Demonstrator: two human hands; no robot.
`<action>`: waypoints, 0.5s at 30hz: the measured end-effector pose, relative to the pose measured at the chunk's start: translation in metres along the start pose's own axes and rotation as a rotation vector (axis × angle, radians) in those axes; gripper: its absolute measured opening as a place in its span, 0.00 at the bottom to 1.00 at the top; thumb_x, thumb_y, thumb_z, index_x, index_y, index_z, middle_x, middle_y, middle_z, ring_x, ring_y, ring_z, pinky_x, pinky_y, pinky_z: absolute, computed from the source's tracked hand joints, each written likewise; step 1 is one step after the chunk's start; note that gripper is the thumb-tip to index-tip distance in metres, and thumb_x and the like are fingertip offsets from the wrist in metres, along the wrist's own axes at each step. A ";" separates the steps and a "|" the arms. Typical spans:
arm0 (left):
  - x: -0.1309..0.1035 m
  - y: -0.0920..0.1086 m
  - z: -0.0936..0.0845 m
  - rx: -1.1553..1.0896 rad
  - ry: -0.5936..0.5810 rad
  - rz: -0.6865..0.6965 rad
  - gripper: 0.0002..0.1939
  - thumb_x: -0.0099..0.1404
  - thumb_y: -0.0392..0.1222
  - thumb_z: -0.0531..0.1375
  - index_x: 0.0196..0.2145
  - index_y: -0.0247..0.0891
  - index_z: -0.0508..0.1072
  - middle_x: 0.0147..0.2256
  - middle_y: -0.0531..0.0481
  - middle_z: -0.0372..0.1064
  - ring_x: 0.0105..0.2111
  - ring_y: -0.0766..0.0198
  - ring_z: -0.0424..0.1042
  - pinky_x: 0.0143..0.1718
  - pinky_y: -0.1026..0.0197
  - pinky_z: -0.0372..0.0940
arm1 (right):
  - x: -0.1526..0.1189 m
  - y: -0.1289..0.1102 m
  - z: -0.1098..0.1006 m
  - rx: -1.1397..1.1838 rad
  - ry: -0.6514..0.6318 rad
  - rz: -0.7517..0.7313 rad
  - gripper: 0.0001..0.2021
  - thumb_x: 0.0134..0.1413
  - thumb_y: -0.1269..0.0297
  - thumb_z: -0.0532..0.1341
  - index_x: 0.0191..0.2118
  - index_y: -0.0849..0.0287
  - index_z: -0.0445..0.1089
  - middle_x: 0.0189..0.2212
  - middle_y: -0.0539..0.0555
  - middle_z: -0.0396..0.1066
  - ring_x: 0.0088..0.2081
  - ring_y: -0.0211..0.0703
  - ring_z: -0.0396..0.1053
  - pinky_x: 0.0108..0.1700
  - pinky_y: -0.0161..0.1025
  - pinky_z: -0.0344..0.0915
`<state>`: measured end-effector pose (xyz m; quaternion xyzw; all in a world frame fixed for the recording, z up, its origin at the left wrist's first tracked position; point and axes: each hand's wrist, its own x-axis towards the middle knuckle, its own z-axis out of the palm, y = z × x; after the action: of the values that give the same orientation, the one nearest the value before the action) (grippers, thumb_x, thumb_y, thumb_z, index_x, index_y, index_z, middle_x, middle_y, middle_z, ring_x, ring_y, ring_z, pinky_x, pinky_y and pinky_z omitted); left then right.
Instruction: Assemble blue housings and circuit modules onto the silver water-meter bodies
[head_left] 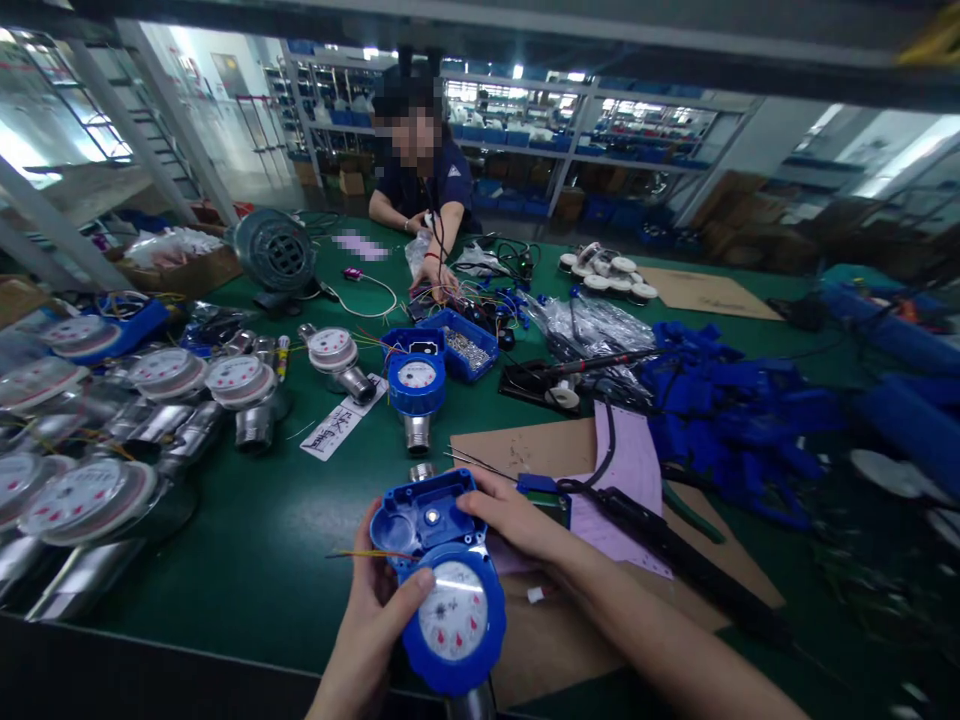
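Note:
A water meter (453, 612) in a blue plastic housing is held between both hands near the table's front edge. My left hand (381, 600) wraps its left side, the thumb lying on the rim of the dial. On the right, my right hand (501, 512) grips the upper corner of the open blue box part (429, 512), thumb inside it. Thin coloured wires (371, 553) stick out to the left from the housing. Just beyond stands another blue-cased meter (417, 385) with its box open. My fingers behind the housing are partly hidden.
Several uncased meters (90, 500) crowd the left. A blue tray of screws (469, 350) sits mid-table. Blue plastic parts (735, 420), a soldering iron (660, 545), pink paper (619, 500) and cardboard (540, 450) lie to the right. Opposite, a co-worker (424, 170) reaches toward wires.

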<state>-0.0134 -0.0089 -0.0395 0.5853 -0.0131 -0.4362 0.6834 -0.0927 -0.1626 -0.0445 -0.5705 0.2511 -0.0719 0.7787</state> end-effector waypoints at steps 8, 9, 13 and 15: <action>0.000 0.004 -0.003 0.041 -0.059 -0.226 0.34 0.48 0.49 0.67 0.51 0.39 0.60 0.44 0.44 0.72 0.47 0.50 0.70 0.48 0.52 0.64 | -0.070 -0.032 -0.039 -0.359 0.470 -0.335 0.21 0.59 0.49 0.52 0.54 0.54 0.60 0.49 0.58 0.66 0.46 0.45 0.67 0.46 0.45 0.67; 0.000 0.004 -0.004 0.049 -0.060 -0.210 0.35 0.48 0.49 0.67 0.51 0.39 0.60 0.44 0.44 0.72 0.48 0.51 0.69 0.50 0.53 0.63 | -0.081 -0.036 -0.049 -0.382 0.588 -0.372 0.20 0.58 0.50 0.54 0.52 0.55 0.62 0.46 0.58 0.68 0.42 0.44 0.69 0.42 0.43 0.69; 0.002 0.006 -0.006 0.041 -0.085 -0.214 0.37 0.49 0.49 0.67 0.53 0.41 0.58 0.46 0.44 0.71 0.49 0.51 0.69 0.51 0.53 0.62 | -0.110 -0.037 -0.078 -0.592 0.799 -0.299 0.16 0.53 0.53 0.59 0.43 0.58 0.67 0.35 0.55 0.71 0.32 0.43 0.70 0.31 0.39 0.70; 0.002 0.008 -0.006 0.017 -0.099 -0.239 0.38 0.49 0.49 0.67 0.54 0.41 0.57 0.46 0.44 0.71 0.48 0.52 0.69 0.50 0.53 0.63 | -0.109 -0.034 -0.078 -0.762 0.738 -0.270 0.14 0.55 0.55 0.58 0.42 0.58 0.68 0.35 0.55 0.72 0.34 0.44 0.71 0.33 0.40 0.70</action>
<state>-0.0044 -0.0059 -0.0362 0.5662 0.0196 -0.5427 0.6201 -0.2181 -0.1976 0.0034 -0.7762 0.4404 -0.2706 0.3610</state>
